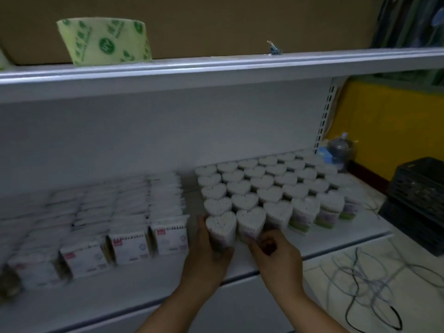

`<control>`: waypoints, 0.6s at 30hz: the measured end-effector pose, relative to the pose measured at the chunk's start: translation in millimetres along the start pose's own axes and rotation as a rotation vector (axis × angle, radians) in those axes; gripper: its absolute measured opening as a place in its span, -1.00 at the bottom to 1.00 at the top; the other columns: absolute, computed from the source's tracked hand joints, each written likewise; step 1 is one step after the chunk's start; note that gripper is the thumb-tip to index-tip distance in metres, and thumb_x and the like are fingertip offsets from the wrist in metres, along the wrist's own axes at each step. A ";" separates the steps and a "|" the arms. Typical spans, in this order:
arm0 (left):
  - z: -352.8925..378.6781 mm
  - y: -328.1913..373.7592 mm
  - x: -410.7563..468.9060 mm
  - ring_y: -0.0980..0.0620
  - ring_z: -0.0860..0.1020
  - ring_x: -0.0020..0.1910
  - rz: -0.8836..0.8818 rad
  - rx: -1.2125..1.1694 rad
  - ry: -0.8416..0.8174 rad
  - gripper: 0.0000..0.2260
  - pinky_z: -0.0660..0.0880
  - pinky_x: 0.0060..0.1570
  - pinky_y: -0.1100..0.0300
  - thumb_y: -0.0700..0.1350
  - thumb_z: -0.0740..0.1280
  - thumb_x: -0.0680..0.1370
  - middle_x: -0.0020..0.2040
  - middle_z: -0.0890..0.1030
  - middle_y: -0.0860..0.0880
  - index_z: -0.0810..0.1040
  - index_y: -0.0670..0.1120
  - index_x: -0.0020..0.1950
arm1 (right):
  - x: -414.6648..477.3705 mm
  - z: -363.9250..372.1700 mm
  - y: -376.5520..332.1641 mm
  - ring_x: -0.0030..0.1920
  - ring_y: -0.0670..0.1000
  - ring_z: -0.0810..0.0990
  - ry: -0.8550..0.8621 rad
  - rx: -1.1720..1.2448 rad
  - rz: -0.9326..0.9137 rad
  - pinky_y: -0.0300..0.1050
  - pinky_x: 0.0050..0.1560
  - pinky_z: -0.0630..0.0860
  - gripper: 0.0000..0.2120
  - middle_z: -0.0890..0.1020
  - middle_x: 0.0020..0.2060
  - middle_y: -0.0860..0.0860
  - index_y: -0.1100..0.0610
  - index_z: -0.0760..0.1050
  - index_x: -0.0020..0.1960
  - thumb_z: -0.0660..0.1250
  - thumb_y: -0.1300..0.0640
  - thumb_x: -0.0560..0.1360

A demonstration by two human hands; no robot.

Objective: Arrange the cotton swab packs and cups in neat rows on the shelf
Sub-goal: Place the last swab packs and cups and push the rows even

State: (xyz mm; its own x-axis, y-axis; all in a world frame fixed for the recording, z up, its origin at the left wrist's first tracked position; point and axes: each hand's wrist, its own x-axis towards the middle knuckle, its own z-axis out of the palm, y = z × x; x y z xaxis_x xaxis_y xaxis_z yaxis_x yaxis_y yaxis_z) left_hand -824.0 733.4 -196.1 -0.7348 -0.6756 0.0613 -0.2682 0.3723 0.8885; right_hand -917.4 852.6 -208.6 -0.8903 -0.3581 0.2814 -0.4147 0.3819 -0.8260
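Observation:
Heart-shaped cups of cotton swabs (271, 181) stand in several rows on the right half of the white shelf (149, 292). My left hand (209, 258) grips the front-left cup (219, 227) from its left side and below. My right hand (276, 258) pinches the base of the neighbouring front cup (251, 224). Flat white swab packs (129, 239) with red labels stand in rows on the left half of the shelf; the frame is blurred there.
An upper shelf (216, 66) overhangs, carrying a cardboard box with green printed tape (105, 42). To the right, a black crate (418, 200) sits on the floor beside a water bottle (340, 152). Loose cables (370, 289) lie on the floor tiles.

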 end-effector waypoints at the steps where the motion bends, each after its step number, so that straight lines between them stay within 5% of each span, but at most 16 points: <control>1: 0.0 1.7 -0.3 0.15 0.27 0.39 -0.014 0.023 0.002 -0.19 0.28 0.11 0.31 0.04 0.35 0.51 0.43 0.16 0.25 -0.30 0.34 0.34 | -0.7 0.2 0.3 -0.36 -0.20 0.50 0.001 0.010 -0.003 -0.26 -0.39 0.38 -0.71 0.54 -0.43 -0.15 -0.03 0.40 -0.31 0.47 -0.11 0.35; 7: -3.8 -2.3 1.3 0.09 0.34 0.40 -0.010 0.081 0.015 -0.02 0.40 0.25 0.16 0.05 0.48 0.33 0.45 0.24 0.20 -0.16 0.15 0.52 | -8.5 -7.3 -2.5 -0.36 -0.18 0.49 0.022 0.104 -0.042 -0.29 -0.39 0.33 -0.73 0.53 -0.42 -0.12 -0.01 0.38 -0.33 0.45 -0.01 0.40; 13: -5.9 -5.4 -11.8 0.12 0.37 0.35 0.002 0.149 0.123 -0.22 0.28 0.15 0.39 0.06 0.41 0.41 0.45 0.30 0.18 0.05 0.13 0.51 | -15.2 -9.7 8.0 -0.41 -0.17 0.51 0.056 0.091 -0.136 -0.34 -0.37 0.37 -0.67 0.51 -0.47 -0.12 -0.01 0.36 -0.36 0.47 0.22 0.39; 16: -14.0 -13.2 -56.1 0.31 0.32 0.35 0.043 -0.030 0.147 -0.30 0.23 0.21 0.50 -0.05 0.35 0.49 0.38 0.27 0.31 0.02 0.37 0.44 | -22.2 -14.2 -0.4 -0.32 -0.42 0.49 0.079 0.199 -0.082 -0.59 -0.29 0.31 -0.85 0.58 -0.44 -0.17 -0.08 0.48 -0.29 0.40 -0.11 0.31; 18: -29.0 -27.4 -83.2 0.40 0.30 0.34 0.157 -0.080 0.120 -0.38 0.21 0.33 0.45 0.02 0.33 0.44 0.34 0.32 0.32 0.09 0.47 0.32 | -34.4 -9.5 -16.6 -0.32 -0.45 0.47 0.146 0.257 -0.099 -0.63 -0.26 0.28 -0.75 0.58 -0.43 -0.09 -0.09 0.49 -0.26 0.24 -0.24 0.24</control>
State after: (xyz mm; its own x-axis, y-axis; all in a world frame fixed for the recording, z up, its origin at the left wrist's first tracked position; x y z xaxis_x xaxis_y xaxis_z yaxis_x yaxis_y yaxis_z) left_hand -737.5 760.9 -212.4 -0.6830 -0.6857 0.2516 -0.1025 0.4310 0.8965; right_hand -881.6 866.7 -200.0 -0.8735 -0.2496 0.4180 -0.4557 0.1169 -0.8824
